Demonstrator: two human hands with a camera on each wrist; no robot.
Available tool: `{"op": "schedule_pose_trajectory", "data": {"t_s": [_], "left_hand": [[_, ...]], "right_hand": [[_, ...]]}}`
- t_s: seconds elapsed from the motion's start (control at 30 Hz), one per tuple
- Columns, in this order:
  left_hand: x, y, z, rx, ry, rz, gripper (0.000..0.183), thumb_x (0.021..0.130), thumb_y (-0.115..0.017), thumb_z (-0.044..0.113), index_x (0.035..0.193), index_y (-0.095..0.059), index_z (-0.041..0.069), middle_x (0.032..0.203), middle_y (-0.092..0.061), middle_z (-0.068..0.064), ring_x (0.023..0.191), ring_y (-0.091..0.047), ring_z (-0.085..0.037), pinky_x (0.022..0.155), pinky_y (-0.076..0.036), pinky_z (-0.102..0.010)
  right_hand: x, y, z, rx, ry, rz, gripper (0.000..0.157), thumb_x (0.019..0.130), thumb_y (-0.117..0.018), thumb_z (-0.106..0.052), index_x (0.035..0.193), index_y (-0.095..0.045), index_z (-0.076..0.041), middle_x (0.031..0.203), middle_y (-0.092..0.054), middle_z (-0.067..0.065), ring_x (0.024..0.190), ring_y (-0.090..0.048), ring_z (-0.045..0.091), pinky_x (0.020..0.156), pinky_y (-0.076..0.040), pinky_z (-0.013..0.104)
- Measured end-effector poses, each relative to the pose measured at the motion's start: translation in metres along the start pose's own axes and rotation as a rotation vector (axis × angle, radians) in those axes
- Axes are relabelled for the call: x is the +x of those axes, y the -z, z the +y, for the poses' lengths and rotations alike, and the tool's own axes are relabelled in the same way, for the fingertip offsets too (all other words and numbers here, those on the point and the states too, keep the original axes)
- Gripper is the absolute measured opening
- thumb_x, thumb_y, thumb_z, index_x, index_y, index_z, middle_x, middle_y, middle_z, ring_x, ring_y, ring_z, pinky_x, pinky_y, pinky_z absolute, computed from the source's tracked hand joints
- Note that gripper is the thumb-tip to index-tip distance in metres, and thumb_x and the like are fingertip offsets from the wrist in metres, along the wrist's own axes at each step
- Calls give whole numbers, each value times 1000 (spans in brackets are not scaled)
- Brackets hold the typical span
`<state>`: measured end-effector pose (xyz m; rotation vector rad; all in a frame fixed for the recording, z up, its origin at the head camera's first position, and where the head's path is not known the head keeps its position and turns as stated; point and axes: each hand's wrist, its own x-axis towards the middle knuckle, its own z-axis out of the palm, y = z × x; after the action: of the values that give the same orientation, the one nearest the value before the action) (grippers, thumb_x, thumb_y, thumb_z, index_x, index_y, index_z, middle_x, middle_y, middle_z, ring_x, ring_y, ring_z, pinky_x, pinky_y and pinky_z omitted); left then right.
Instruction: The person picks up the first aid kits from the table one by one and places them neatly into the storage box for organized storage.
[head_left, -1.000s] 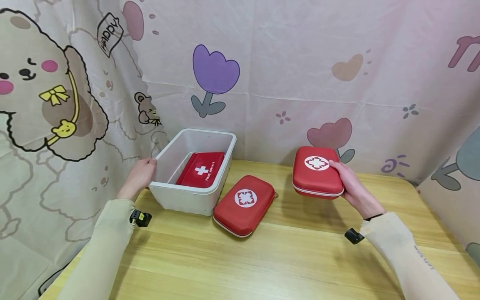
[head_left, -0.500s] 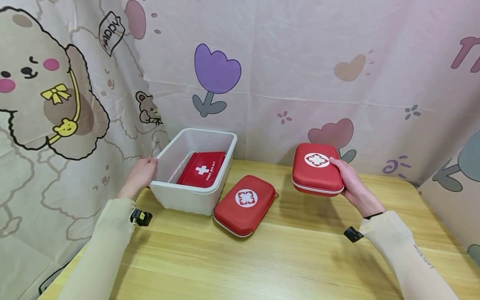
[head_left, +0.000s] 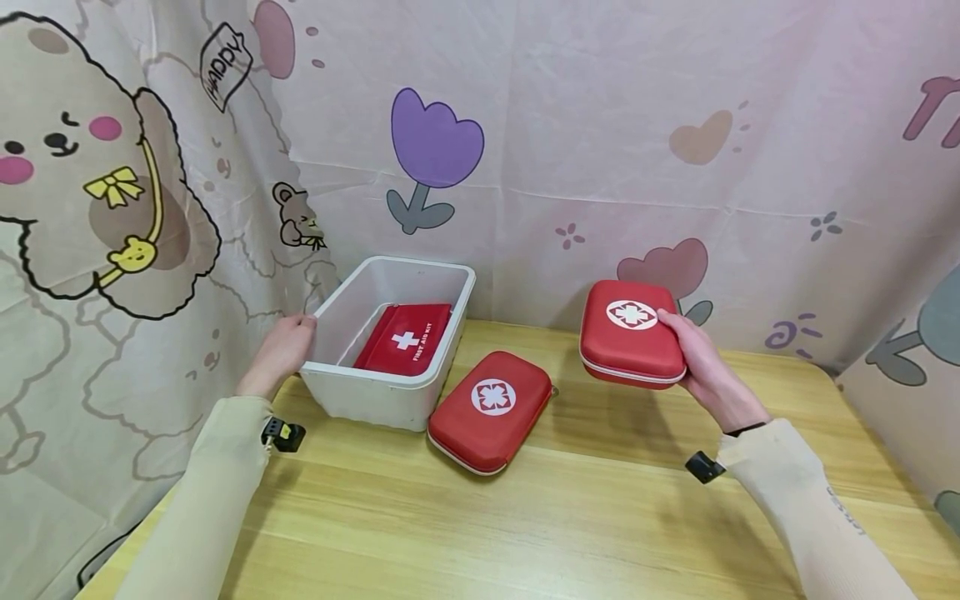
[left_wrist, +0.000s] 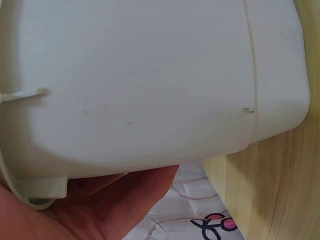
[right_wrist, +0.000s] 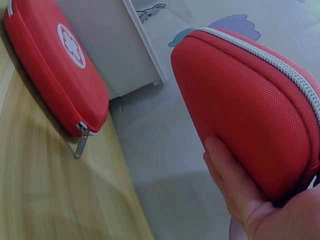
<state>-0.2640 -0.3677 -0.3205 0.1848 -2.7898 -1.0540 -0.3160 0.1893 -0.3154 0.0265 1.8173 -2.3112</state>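
My right hand (head_left: 703,367) grips a red zippered first aid case (head_left: 626,354) by its right side, thumb on top beside the white cross emblem. In the right wrist view, fingers (right_wrist: 232,182) support the case's underside, and it hangs above the table level. My left hand (head_left: 279,354) holds the left rim of a white plastic bin (head_left: 367,400); in the left wrist view its fingers (left_wrist: 145,192) curl under the rim against the outer wall. Inside the bin lies a flat red first aid pouch (head_left: 378,354). A second red case (head_left: 468,429) lies on the table, right beside the bin.
The wooden table (head_left: 480,533) spreads below both hands. A printed curtain (head_left: 570,108) hangs behind and along both sides, close to the table's back edge. The case on the table has a metal zipper pull (right_wrist: 81,145) towards the right hand.
My right hand has raised the held case slightly and shifted it a little left, tilting its top more into view. The left hand, the bin and the other case stay put.
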Motion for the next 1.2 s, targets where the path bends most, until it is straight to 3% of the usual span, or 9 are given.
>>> {"op": "schedule_pose_trajectory", "data": {"t_s": [0.3,0.4,0.57,1.2], "left_hand": [[0,-2,2,-7,-1,12,60,105,-15,32,124,-50,-13,122,-50,-31,105,-50,-41,87,-42,-52],[1,-1,2,0,-3,13,60,105,-15,31,124,-50,-14,122,-50,-32,105,-50,-42,88,-42,-53],[1,-1,1,4,-5,15,60,105,-14,32,124,-50,-13,120,-51,-31,103,-51,-41,86,-43,-51],[0,-2,2,-8,-3,12,57,105,-15,31,117,-52,-11,114,-53,-29,98,-52,-38,75,-45,-42]], "right_hand": [[0,-4,-3,53,17,-20,30,100,-55,-35,119,-38,-18,88,-67,-6,72,-70,11,63,-56,26],[-1,-5,-6,45,17,-25,44,100,-55,-36,133,-34,-14,89,-67,-6,73,-70,11,64,-56,26],[-3,-6,-8,34,3,-26,69,100,-54,-38,151,-15,-10,91,-68,-6,75,-70,10,66,-56,26],[-2,-18,-15,33,5,-58,70,99,-56,-40,150,-18,-11,96,-68,-5,80,-70,12,71,-56,26]]}}
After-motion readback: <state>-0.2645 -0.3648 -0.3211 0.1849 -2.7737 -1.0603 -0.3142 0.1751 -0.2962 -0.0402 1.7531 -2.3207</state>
